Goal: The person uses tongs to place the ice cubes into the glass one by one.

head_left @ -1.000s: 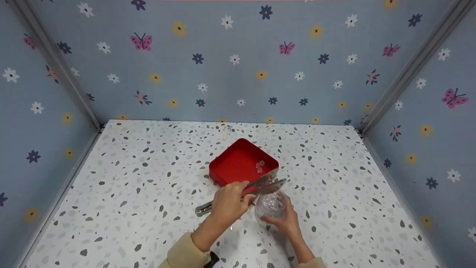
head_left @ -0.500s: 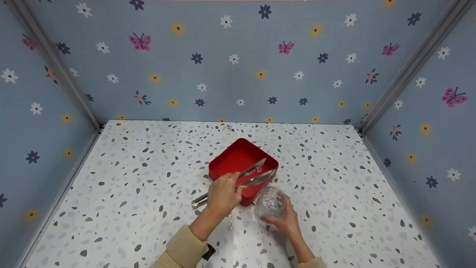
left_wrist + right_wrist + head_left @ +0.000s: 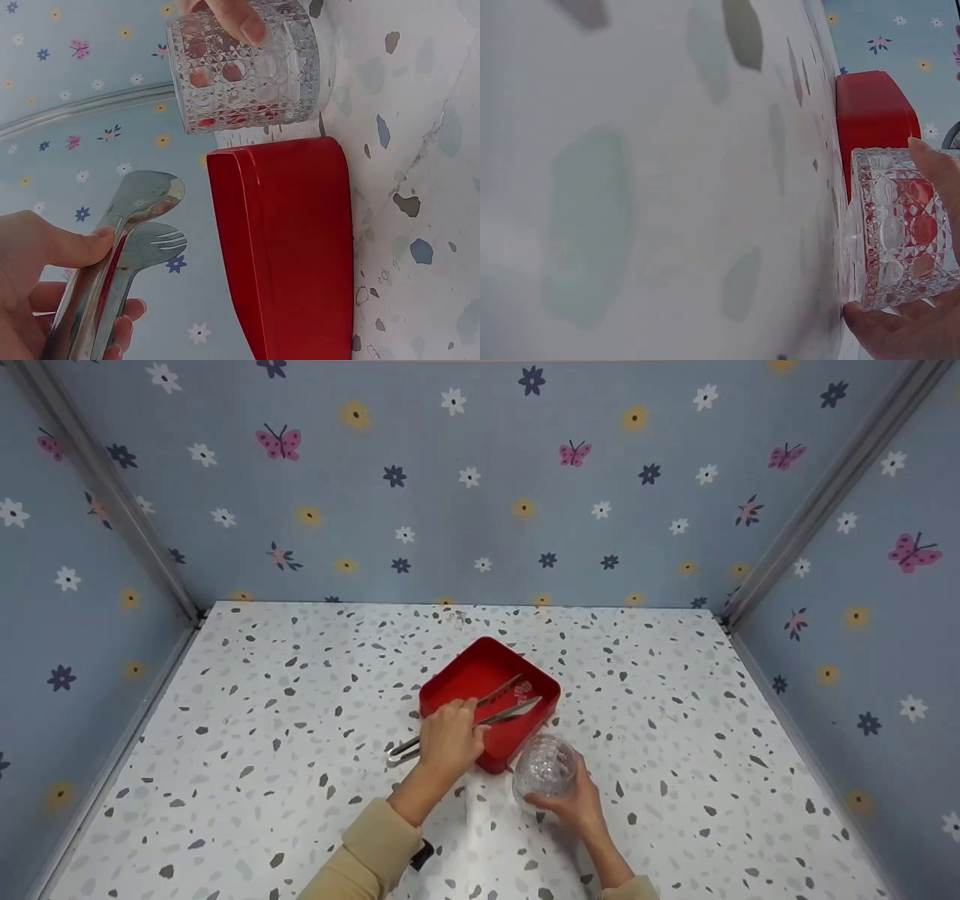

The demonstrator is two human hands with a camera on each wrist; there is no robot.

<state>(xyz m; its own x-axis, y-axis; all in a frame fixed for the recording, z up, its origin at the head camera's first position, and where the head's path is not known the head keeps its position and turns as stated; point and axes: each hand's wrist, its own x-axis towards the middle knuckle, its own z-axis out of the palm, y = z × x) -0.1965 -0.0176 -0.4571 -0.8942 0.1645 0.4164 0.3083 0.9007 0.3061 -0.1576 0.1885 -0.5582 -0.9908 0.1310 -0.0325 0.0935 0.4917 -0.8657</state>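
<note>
My left hand (image 3: 448,741) grips metal tongs (image 3: 511,710), their two parted tips over the red tray (image 3: 457,679). In the left wrist view the tongs (image 3: 142,196) show one spoon-shaped and one forked end, with nothing between them, and the left hand (image 3: 52,277) is round the arms. Small clear pieces (image 3: 523,690) lie in the tray's right part. My right hand (image 3: 581,802) holds a patterned clear glass (image 3: 545,769) upright on the table, just in front of the tray's right side; the right wrist view shows fingers and thumb round the glass (image 3: 900,225).
The speckled white table (image 3: 300,697) surrounds the tray. Flower-patterned blue panels (image 3: 480,510) stand behind and at both sides, with grey posts at the corners. A dark object (image 3: 422,855) shows beside the left sleeve.
The left hand and tongs have moved left and away from the glass, and the tips went from above the glass to over the tray. The right hand and glass have stayed in place.
</note>
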